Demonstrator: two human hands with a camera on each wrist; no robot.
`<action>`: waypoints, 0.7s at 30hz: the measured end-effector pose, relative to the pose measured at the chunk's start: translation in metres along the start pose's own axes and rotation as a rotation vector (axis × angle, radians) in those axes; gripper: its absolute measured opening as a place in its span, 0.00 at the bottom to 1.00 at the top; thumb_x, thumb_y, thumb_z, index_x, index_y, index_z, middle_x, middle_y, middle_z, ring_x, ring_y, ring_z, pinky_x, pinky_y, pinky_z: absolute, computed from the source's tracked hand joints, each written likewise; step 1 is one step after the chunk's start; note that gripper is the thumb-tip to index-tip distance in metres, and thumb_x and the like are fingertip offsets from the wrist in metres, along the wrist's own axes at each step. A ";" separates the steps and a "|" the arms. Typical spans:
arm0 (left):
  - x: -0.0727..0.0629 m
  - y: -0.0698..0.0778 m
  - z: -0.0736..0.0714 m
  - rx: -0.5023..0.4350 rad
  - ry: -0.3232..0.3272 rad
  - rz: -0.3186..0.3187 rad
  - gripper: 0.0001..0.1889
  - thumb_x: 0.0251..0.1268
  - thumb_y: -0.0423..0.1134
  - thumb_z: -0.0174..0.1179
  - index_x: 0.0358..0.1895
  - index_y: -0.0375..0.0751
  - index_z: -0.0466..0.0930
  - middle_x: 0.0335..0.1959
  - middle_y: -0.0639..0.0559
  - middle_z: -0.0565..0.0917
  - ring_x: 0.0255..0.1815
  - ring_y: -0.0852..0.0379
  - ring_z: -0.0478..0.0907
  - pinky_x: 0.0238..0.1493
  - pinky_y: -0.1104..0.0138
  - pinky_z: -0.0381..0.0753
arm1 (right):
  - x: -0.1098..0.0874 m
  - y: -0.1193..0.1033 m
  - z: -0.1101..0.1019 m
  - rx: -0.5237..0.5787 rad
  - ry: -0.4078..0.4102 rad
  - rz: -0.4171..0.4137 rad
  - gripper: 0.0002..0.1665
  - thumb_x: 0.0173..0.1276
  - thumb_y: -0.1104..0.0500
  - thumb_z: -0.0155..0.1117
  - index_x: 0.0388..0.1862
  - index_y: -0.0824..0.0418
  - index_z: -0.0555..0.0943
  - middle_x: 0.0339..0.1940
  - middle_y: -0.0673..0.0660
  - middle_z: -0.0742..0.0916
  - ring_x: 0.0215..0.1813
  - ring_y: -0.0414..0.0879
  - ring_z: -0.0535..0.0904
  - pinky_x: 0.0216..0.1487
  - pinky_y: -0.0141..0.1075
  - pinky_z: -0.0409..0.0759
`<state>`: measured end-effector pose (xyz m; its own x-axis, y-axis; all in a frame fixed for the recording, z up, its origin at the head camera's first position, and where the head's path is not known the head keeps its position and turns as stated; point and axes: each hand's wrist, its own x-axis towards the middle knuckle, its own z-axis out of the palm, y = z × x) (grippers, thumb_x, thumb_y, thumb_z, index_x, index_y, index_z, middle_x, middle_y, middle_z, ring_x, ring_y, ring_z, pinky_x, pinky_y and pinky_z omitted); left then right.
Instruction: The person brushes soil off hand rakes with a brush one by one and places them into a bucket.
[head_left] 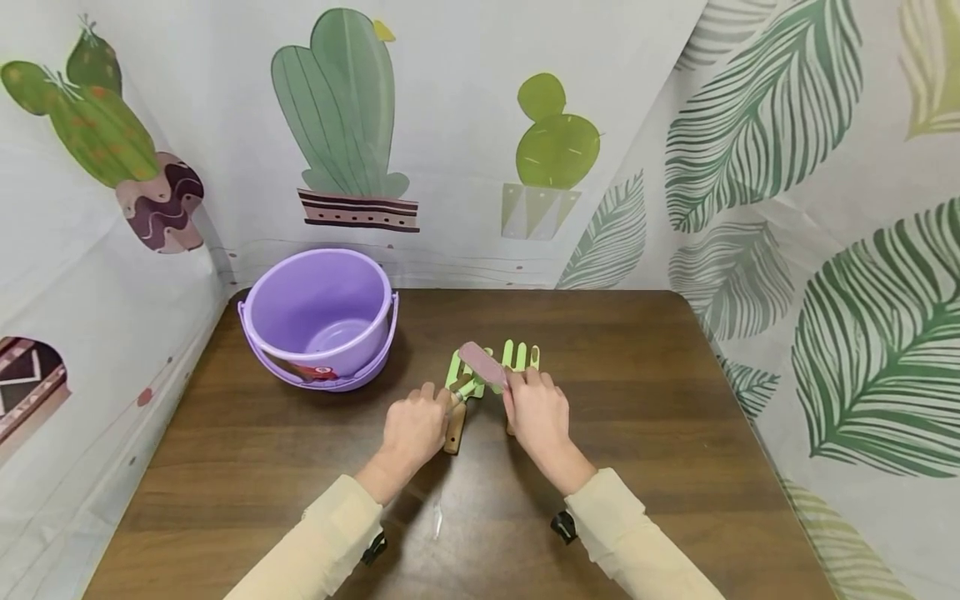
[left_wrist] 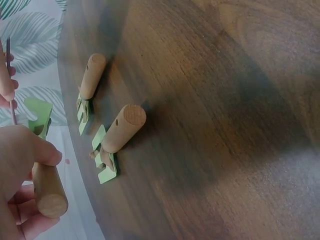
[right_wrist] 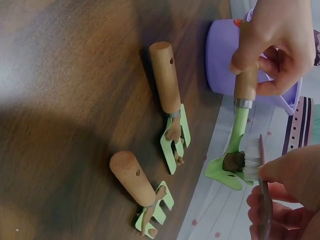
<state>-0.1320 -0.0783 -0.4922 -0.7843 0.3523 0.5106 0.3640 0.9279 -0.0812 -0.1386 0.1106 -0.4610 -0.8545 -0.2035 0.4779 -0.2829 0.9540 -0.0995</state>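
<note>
My left hand (head_left: 417,421) grips the wooden handle of a small garden tool (right_wrist: 239,130) with a green head, lifted above the table. A brown clump of dirt (right_wrist: 233,162) sticks to that head. In my right hand (head_left: 538,408) is a scrub brush (head_left: 482,363) with a pinkish back, held between thumb and fingers. Its white bristles (right_wrist: 251,159) meet the dirt on the green head in the right wrist view. Below lie two green garden forks with wooden handles, the left fork (right_wrist: 167,82) and the right fork (right_wrist: 132,177), both with brown dirt on their tines.
A purple bucket (head_left: 322,287) with its handle lowered stands at the back left of the brown wooden table (head_left: 645,400). Printed cloths with cacti and leaves hang behind and beside the table. A small shiny clear strip (head_left: 438,520) lies near the front.
</note>
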 end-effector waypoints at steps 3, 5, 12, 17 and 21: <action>-0.001 -0.001 0.001 0.003 0.008 -0.004 0.12 0.38 0.40 0.66 0.26 0.42 0.74 0.19 0.49 0.72 0.15 0.53 0.71 0.08 0.62 0.66 | -0.002 0.000 0.000 -0.005 -0.010 -0.007 0.20 0.52 0.56 0.70 0.45 0.56 0.82 0.33 0.56 0.84 0.32 0.52 0.80 0.24 0.42 0.77; -0.001 -0.002 0.001 0.000 0.020 -0.005 0.12 0.37 0.39 0.66 0.25 0.42 0.72 0.19 0.50 0.72 0.15 0.53 0.70 0.08 0.62 0.66 | -0.003 0.000 -0.002 -0.004 -0.010 -0.009 0.20 0.51 0.56 0.71 0.46 0.56 0.82 0.34 0.56 0.85 0.32 0.52 0.80 0.24 0.41 0.77; -0.001 -0.005 0.001 0.006 0.018 -0.006 0.12 0.36 0.39 0.67 0.24 0.42 0.72 0.19 0.50 0.72 0.15 0.53 0.71 0.09 0.62 0.66 | -0.009 0.002 -0.006 -0.004 -0.015 -0.007 0.15 0.49 0.56 0.72 0.37 0.57 0.83 0.32 0.57 0.84 0.29 0.52 0.78 0.22 0.41 0.74; -0.002 -0.006 0.002 -0.002 -0.004 -0.013 0.13 0.36 0.40 0.67 0.24 0.42 0.73 0.19 0.49 0.72 0.15 0.53 0.71 0.09 0.62 0.65 | -0.015 0.005 -0.008 -0.008 0.000 -0.021 0.10 0.49 0.56 0.71 0.30 0.58 0.81 0.25 0.57 0.81 0.26 0.52 0.76 0.19 0.41 0.73; -0.002 -0.006 0.003 0.000 -0.014 -0.018 0.12 0.37 0.41 0.67 0.24 0.42 0.73 0.19 0.49 0.72 0.15 0.53 0.71 0.09 0.62 0.66 | -0.019 0.007 -0.009 -0.003 0.013 -0.036 0.11 0.49 0.57 0.72 0.31 0.58 0.82 0.24 0.57 0.80 0.25 0.52 0.76 0.19 0.41 0.73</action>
<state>-0.1345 -0.0839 -0.4954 -0.7973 0.3375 0.5003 0.3499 0.9340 -0.0725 -0.1208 0.1234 -0.4626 -0.8383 -0.2345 0.4922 -0.3116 0.9469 -0.0794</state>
